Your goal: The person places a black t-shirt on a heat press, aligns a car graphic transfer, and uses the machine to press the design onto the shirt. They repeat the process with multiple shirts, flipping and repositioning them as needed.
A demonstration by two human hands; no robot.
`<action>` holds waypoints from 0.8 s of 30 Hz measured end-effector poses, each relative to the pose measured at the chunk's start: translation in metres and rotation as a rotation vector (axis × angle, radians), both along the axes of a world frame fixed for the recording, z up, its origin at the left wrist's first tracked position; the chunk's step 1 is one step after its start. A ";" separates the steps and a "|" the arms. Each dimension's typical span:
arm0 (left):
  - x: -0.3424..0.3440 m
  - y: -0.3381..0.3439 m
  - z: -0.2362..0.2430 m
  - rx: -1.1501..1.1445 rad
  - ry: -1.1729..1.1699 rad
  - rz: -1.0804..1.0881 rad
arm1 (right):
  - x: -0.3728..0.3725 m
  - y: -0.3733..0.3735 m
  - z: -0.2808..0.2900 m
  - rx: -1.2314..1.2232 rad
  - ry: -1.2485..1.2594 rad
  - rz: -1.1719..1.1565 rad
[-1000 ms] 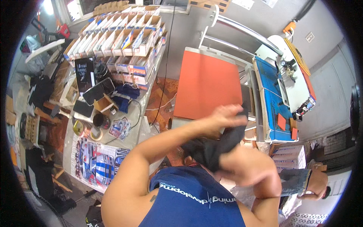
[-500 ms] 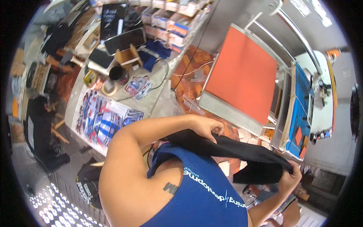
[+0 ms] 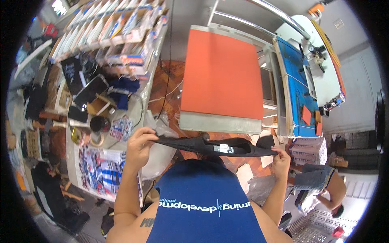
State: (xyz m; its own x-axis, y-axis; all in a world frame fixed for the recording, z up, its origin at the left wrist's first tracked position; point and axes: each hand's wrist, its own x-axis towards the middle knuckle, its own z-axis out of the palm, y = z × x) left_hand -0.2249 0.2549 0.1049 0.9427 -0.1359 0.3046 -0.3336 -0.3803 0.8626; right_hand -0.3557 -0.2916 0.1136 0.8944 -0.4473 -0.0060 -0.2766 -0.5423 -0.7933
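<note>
Between the two hands, just in front of the dark blue sleeveless top [image 3: 198, 194]: a black garment [image 3: 198, 146], held up in the air and stretched sideways into a long narrow band. Along its middle, a gaping fold, with a small white-and-grey label [image 3: 223, 149] showing on the cloth inside. At its left end, the left hand [image 3: 140, 146], thumb and fingers pinched firmly on the edge. At its right end, the right hand [image 3: 280, 163], fingertips likewise closed on the fabric, close to a loose flap of the same black cloth.

Beyond the garment, near but apart from it: a flat orange pad [image 3: 222, 75] on a grey metal plate [image 3: 221, 123]. Right of the pad, a blue panel [image 3: 300, 91] beside a white machine housing [image 3: 324, 75]. Below, on the reddish patterned floor [image 3: 164, 83], scattered pale sheets [image 3: 244, 175].

Over to the left, on a pale table [image 3: 147, 91]: rows of packed cardboard boxes [image 3: 121, 32] at the far end; nearer, navy cloth [image 3: 123, 90], a dark cup [image 3: 100, 124], a roll of tape [image 3: 97, 140] and a print of a blue-striped car [image 3: 109, 170].

Far to the right, beside stacked white cartons [image 3: 310, 152], another person [image 3: 336, 187], bent forward in denim shorts.
</note>
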 end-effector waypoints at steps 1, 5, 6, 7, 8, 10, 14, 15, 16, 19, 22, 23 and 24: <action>0.006 -0.003 0.009 -0.004 -0.014 0.024 | 0.006 -0.001 0.014 0.268 -0.014 -0.067; 0.047 -0.006 0.077 0.152 -0.330 0.156 | 0.054 -0.031 0.109 -0.160 -0.204 0.001; 0.065 -0.004 0.099 0.240 -0.427 0.199 | 0.074 -0.041 0.135 -0.262 -0.209 -0.028; 0.087 -0.004 0.121 0.318 -0.535 0.275 | 0.094 -0.051 0.163 -0.360 -0.225 -0.061; 0.111 -0.009 0.139 0.329 -0.532 0.342 | 0.135 -0.062 0.176 -0.461 -0.419 -0.058; 0.173 -0.018 0.172 0.287 -0.409 0.408 | 0.199 -0.082 0.213 -0.525 -0.305 -0.088; 0.329 -0.051 0.200 0.367 -0.365 0.229 | 0.351 -0.106 0.220 -0.667 -0.333 0.081; 0.364 -0.059 0.195 0.437 -0.357 0.214 | 0.384 -0.111 0.212 -0.709 -0.218 0.051; 0.396 -0.067 0.184 0.446 -0.311 0.209 | 0.413 -0.113 0.197 -0.822 -0.205 0.040; 0.477 -0.095 0.129 0.689 -0.326 0.303 | 0.489 -0.121 0.137 -0.783 0.093 -0.037; 0.521 -0.126 0.046 0.453 0.117 0.389 | 0.556 -0.124 0.055 -0.481 0.234 -0.197; 0.533 -0.136 0.019 0.249 0.321 0.423 | 0.577 -0.132 0.033 -0.040 0.392 -0.199; 0.542 -0.144 -0.006 0.049 0.407 0.465 | 0.590 -0.135 0.006 0.108 0.297 -0.267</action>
